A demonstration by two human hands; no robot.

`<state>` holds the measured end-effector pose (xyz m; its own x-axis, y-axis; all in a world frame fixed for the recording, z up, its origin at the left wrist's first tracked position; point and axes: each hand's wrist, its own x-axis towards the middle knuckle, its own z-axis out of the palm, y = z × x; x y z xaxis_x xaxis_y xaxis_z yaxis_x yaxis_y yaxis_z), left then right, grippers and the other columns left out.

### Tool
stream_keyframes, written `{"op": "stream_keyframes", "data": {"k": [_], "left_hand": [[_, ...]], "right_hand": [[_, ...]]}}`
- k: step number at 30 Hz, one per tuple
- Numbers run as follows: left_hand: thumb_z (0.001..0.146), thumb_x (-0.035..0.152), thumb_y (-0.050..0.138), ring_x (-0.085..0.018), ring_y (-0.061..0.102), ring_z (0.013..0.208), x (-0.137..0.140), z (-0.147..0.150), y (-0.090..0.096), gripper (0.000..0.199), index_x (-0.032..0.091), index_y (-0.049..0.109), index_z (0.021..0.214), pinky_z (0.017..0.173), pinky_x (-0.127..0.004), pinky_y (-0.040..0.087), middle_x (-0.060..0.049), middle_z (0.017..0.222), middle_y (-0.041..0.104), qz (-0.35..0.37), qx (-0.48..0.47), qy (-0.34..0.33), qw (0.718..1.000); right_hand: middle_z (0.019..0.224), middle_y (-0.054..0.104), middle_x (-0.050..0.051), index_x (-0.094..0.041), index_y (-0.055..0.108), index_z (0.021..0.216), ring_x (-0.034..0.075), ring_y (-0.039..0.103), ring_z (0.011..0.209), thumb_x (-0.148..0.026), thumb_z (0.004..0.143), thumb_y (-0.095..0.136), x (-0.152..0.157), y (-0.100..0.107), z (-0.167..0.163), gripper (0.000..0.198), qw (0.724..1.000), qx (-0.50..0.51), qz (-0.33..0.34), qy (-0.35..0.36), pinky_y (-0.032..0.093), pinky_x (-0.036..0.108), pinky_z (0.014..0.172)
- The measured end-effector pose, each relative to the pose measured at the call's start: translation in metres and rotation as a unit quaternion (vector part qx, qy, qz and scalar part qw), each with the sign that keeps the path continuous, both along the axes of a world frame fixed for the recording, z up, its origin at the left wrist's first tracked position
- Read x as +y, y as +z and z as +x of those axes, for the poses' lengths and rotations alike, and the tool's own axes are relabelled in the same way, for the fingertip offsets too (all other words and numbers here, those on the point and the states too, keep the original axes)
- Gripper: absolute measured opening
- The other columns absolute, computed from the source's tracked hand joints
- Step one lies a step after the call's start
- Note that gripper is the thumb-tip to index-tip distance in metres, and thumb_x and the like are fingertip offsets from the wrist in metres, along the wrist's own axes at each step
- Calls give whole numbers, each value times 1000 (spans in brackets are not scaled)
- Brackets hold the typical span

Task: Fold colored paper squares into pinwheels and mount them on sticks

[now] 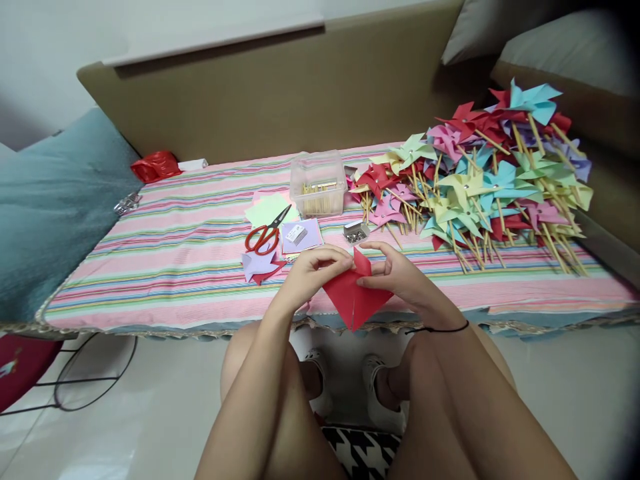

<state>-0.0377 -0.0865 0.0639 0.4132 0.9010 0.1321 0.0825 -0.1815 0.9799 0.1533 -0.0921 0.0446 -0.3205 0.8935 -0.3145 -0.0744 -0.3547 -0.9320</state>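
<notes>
Pinching a bright red sheet of paper (356, 303) near its top, the bare left hand (320, 268) has thumb and forefinger closed on it. The bare right hand (400, 277) grips the paper's right side between thumb and bent fingers, its forefinger arched above. The sheet hangs corner-down at the front edge of a pink, multicoloured striped cloth (175, 230). Just beyond the hands sits a small open box of silvery metal pieces (356, 233). Leftward, a small white box (295, 234) rests on square lilac paper (313, 233), beside red-handled scissors (263, 239) whose blades overlap pale green paper (265, 210). Behind, a translucent plastic tub (320, 163) holds thin sticks (320, 201). Well to the right spreads a heap of multicoloured paper pinwheels (467, 190) on slender sticks.
</notes>
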Motion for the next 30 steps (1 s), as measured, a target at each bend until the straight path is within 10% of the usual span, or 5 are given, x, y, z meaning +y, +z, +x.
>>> {"op": "stream_keyframes", "data": {"k": [26,30], "left_hand": [[67,27,73,-16,63,72,-1,5,-11,19,15,67,79,61,-25,49,-6,83,67,-83,64,59,993],[62,30,79,-18,63,87,1,3,-9,35,17,65,92,72,-28,50,-8,106,65,-72,36,98,992]], "right_hand": [[69,72,-1,-27,43,121,24,71,71,-26,60,81,0,-5,0,72,999,-23,23,10,54,35,64],[70,73,-1,-26,41,122,25,71,71,-28,58,81,2,-6,-2,75,999,-8,34,-42,55,39,68]]}}
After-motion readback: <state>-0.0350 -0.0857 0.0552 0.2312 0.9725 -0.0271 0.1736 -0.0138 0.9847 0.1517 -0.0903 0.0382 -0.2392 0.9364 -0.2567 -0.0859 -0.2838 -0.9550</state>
